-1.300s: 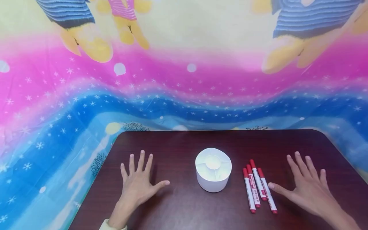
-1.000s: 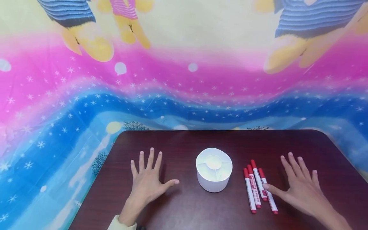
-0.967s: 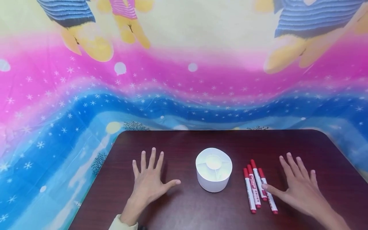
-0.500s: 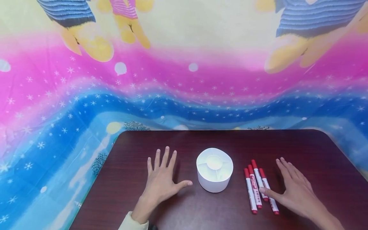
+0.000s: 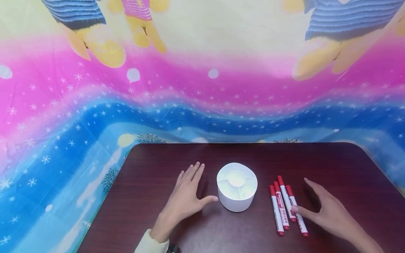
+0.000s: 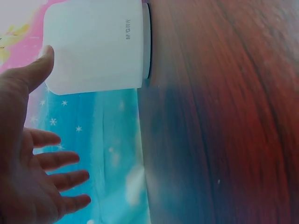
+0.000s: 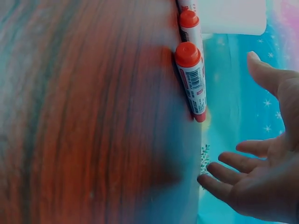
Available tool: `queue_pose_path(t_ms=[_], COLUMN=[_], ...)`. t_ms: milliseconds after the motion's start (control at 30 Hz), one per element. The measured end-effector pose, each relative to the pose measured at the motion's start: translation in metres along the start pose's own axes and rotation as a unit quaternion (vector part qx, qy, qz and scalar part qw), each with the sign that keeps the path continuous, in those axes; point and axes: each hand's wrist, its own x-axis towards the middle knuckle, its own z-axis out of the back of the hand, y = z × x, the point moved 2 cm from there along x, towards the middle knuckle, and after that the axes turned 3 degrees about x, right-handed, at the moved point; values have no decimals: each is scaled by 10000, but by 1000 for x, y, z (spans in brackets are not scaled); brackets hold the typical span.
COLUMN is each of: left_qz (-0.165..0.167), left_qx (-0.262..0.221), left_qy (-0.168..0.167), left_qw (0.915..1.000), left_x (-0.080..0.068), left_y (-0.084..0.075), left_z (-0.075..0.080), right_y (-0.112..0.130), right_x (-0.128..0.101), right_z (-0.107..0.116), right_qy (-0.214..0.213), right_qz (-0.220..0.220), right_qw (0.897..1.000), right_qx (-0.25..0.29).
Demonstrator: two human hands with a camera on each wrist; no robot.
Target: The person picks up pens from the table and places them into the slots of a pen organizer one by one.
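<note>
Four red-capped markers [image 5: 286, 209] lie side by side on the dark wooden table [image 5: 332, 158], caps pointing away from the person, just to the right of a white round pen holder [image 5: 236, 186]. That holder stands upright near the middle of the table, and the head view shows its top divided into compartments around a round central well.

To the holder's left, the left hand [image 5: 186, 200] is tipped onto its little-finger edge with the palm facing the holder. Its fingers [image 5: 191, 174] are straight and close together, and its thumb [image 5: 209, 201] reaches toward the holder's lower wall; whether the tip touches the wall cannot be told. In the left wrist view the hand [image 6: 28, 154] is spread with nothing in it, and the holder's smooth white wall [image 6: 93, 46] stands just beyond the thumb.

On the other side, the right hand [image 5: 329, 214] is likewise opened out, palm turned toward the markers, holding nothing. Its thumb [image 5: 300, 211] lies at the outermost marker, about at mid-barrel. The right wrist view shows the relaxed fingers [image 7: 233, 163] apart from two markers [image 7: 191, 79] lying on the wood.

Behind the table hangs a bright cloth [image 5: 95, 105] in pink and blue with white stars.
</note>
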Motion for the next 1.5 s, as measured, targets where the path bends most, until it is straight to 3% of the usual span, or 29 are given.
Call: queue_pose_path(t_ms=[167,333,567,700,933,1067,1267,1500], left_qz=[-316,-356,-418,-418,-412,-468,-609,-570], left_qx=[-346,-809,-1072,-1188,-1754,-2101,-2248,-2286], left_qy=[-87,60,134,160,369,474,506,351], left_qw=[9989,9961,9933,9919,9829,9754,9712,9712], left_x=[2,3,7,10,16,19,22,21], left_y=[-4,-6,-7,-7,-6,-8,-13,-15], left_z=[1,0,-7,-11,-18,-23,-28,-26], right_y=[-2,-6,-11,-11,-8,-4,-1,-4], right_x=[-2,-1,10,13,21,25,28,28], right_z=[-1,-2,0,-1,-9,-13,-13,-4], right_qy=[-167,-114,546,746,787,772,911,1275], right_qz=[164,182,-481,-571,-952,-1203,-1225,-1117], right_qw=[9984,9918,9869,9821,9665,9629,9604,9481], right_qx=[524,1262,1438,1634,2251,2288,2331,2689])
